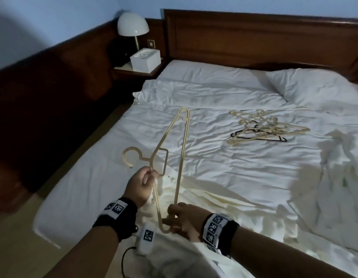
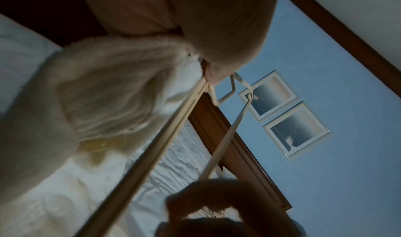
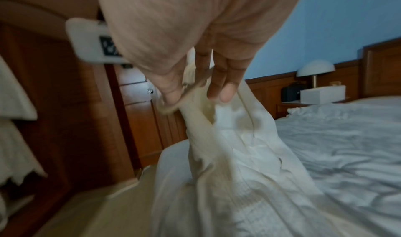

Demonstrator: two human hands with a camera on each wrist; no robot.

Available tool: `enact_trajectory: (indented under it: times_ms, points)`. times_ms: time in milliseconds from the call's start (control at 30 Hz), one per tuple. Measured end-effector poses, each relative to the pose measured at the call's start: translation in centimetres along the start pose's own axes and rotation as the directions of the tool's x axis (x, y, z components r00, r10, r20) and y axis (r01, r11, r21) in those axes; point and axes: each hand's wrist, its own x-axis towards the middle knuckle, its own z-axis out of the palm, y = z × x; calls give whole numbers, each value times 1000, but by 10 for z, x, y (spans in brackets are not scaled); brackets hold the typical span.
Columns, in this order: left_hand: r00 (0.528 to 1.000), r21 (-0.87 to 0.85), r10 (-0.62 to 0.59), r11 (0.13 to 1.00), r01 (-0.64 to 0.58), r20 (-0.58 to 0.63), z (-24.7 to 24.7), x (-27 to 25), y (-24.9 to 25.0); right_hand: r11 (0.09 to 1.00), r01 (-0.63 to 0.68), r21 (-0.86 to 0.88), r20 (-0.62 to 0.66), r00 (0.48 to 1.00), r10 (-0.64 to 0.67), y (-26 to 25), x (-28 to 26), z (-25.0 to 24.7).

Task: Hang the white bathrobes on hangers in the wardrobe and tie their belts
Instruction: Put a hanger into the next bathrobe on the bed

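Observation:
A beige plastic hanger is held tilted above the near side of the bed, its hook pointing left. My left hand grips the hanger's neck below the hook, with a fold of the white bathrobe pressed against it. In the left wrist view the thumb of that left hand clamps the hanger and bathrobe together. At the hanger's near end, my right hand pinches bathrobe cloth. The right wrist view shows the right hand pinching bunched bathrobe.
A pile of several spare hangers lies mid-bed. A second crumpled bathrobe is at the right edge, a pillow by the headboard. A nightstand holds a lamp and white box. Wooden doors stand to the left.

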Motion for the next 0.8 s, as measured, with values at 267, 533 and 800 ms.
enact_trajectory:
  times_ms: [267, 533, 800]
  points:
    - [992, 254, 128, 959, -127, 14, -22, -80, 11, 997, -70, 24, -647, 760, 69, -5, -32, -43]
    - [997, 182, 49, 981, -60, 67, -10, -154, 36, 978, 60, -200, -597, 784, -170, -13, -26, -73]
    - [901, -362, -372, 890, 277, -223, -16, -203, 40, 992, 128, -16, -368, 921, -125, -12, -49, -58]
